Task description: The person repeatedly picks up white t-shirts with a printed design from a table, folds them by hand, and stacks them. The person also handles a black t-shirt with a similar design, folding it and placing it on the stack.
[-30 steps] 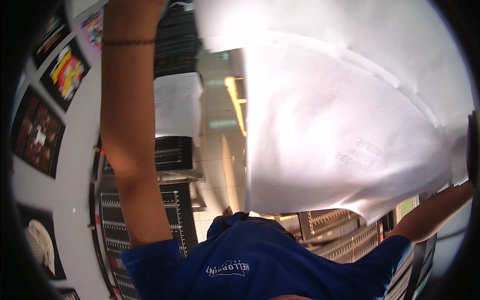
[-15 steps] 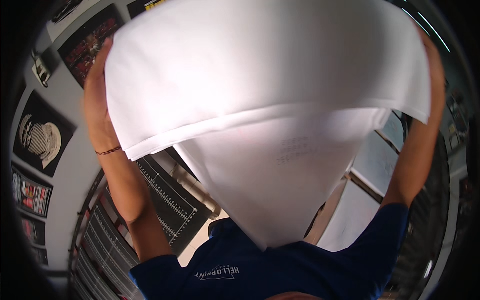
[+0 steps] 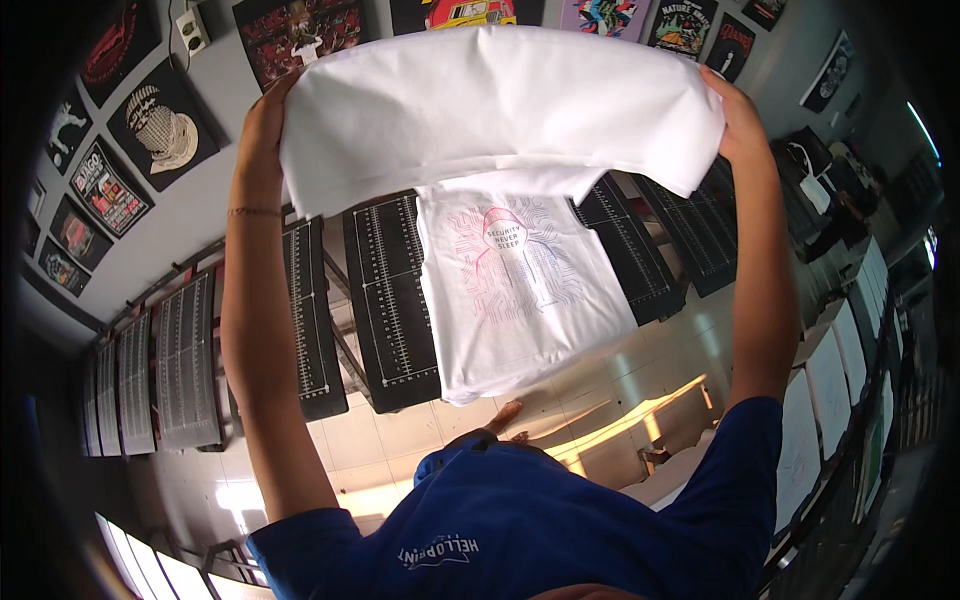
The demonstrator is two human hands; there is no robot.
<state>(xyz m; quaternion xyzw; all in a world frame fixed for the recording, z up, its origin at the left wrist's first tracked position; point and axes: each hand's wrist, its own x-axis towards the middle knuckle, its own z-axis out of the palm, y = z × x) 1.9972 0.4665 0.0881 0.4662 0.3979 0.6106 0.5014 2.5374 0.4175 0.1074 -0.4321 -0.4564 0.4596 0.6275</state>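
Holding white cloth at 2 ends: left hand, right hand.

Hands partly hidden behind white fabric, car poster cropped above

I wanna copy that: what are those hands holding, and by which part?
White cloth, by its upper side edges: left hand at one end, right hand at the other.

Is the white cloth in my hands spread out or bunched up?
Spread out: the white cloth spans from left hand to right hand; whether it's doubled, I cannot tell.
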